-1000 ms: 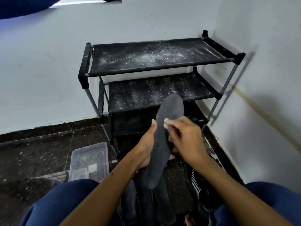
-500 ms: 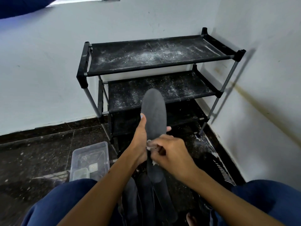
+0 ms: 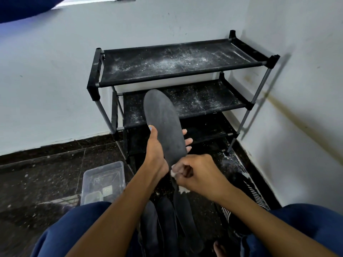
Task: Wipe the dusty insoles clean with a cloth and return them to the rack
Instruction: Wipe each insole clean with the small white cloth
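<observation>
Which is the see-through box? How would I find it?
Start at the black shoe rack in the corner. Look down to the dark floor at its left: the clear plastic box sits there, by the person's knee. It's the only see-through thing; everything nearby is dark.

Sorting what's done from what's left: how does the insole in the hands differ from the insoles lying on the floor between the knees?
The held insole stands nearly upright in front of the rack, gripped by the left hand, while the floor insoles lie flat, untouched. The right hand presses a white cloth against the held insole's lower end; no cloth touches the floor insoles. All are dark grey and similar in shape.
</observation>
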The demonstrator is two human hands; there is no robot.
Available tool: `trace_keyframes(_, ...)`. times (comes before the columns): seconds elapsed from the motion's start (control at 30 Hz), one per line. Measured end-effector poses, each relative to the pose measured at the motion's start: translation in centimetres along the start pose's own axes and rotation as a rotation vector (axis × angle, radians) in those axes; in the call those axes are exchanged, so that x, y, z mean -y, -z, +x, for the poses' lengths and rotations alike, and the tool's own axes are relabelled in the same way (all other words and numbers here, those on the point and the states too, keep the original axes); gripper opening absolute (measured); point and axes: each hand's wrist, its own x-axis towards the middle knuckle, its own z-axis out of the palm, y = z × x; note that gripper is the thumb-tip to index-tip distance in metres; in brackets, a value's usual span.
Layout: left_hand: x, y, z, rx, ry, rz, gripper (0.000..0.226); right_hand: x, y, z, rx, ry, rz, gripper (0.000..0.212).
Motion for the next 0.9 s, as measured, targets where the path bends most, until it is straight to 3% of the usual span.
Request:
trace_keyframes(0.13,-0.2,-0.1,0.1,-0.007,-0.025,0.007,0.076,-2.3,2.2,1.0,0.045,-0.261,-0.289,0.006)
trace_keyframes(0.2,0.0,-0.1,0.0,-0.001,-0.032,0.064,0.074,-3.4,3.5,1.5,-0.023,-0.378,-0.397,0.002)
trace_keyframes(0.23,0.2,-0.1,0.0,0.004,-0.028,0.095,0.074,-3.8,4.2,1.6,-0.065,-0.431,-0.347,0.005)
trace_keyframes(0.3,0.8,-0.2,0.0,-0.003,-0.014,0.152,0.073,-4.0,5.5,1.9,-0.117,-0.500,-0.022,0.016)
trace_keyframes(0.4,1.7,-0.2,0.6,-0.052,0.015,0.176,0.071,-3.6,6.2,2.1,-0.021,-0.524,0.482,0.023)
trace_keyframes(0.57,3.6,0.3,3.0,-0.172,0.105,0.186,0.076,-4.9,3.4,2.1,0.102,-0.619,0.805,0.033)
trace_keyframes(0.67,5.4,-0.4,3.7,-0.180,0.200,0.197,0.074,-6.3,1.5,1.8,0.123,-0.697,0.727,0.027)
trace_keyframes(0.8,9.4,1.2,7.2,-0.200,0.324,0.319,0.094,-9.4,-0.1,1.1,0.056,-0.850,0.527,0.022)
trace_keyframes(0.9,11.0,2.1,7.1,-0.205,0.444,0.374,0.074,-12.1,-1.8,0.2,0.040,-0.964,0.438,0.022)
